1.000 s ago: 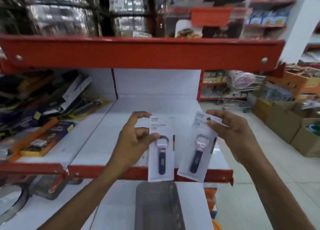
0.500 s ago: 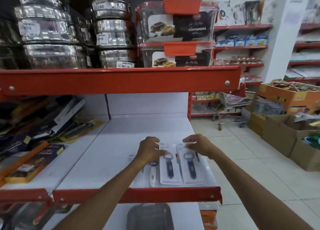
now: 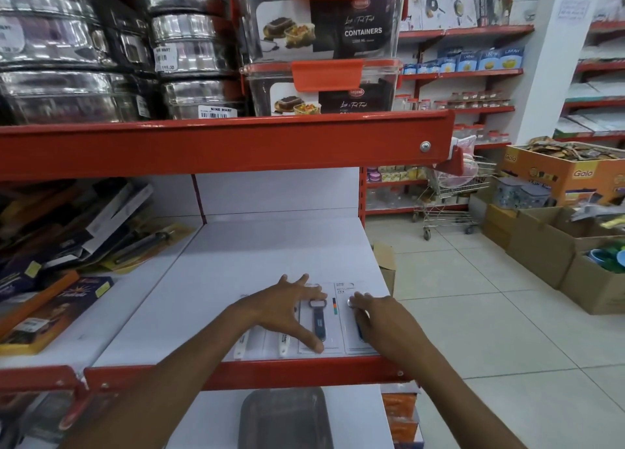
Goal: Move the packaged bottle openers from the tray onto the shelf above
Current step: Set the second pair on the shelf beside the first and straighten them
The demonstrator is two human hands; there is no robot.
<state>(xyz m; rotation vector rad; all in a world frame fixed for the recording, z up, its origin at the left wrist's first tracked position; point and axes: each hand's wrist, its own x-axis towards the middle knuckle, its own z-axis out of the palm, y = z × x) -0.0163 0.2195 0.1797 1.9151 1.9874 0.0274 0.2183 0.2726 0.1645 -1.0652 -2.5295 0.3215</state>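
Two packaged bottle openers lie flat side by side at the front right of the white shelf (image 3: 270,262), just behind its red front edge (image 3: 243,374). The left pack (image 3: 319,320) shows a dark blue handle and a metal head on a white card; the right pack (image 3: 345,313) sits just beside it, nearer the shelf's right end, and is mostly covered. To the left of these two packs, two more packs with white handles (image 3: 282,342) lie along the same red front edge, partly under the forearm.

The left hand (image 3: 287,308) rests palm down with its grip spread, fingers fanned over the top of the left pack and the thumb touching its lower edge. The right hand (image 3: 382,316) lies flat on the right pack, fingers loosely open and holding nothing.

Below the red front edge, a dark gray tray (image 3: 284,418) sits on the lower shelf. To the left of the packs, boxed knives and other goods (image 3: 61,300) fill the neighboring section. Above, steel tins (image 3: 189,59) and clear containers with orange lids (image 3: 324,73) stand on the upper red shelf. To the right, cardboard boxes (image 3: 548,245) and a wire cart (image 3: 449,205) stand on the tiled floor.
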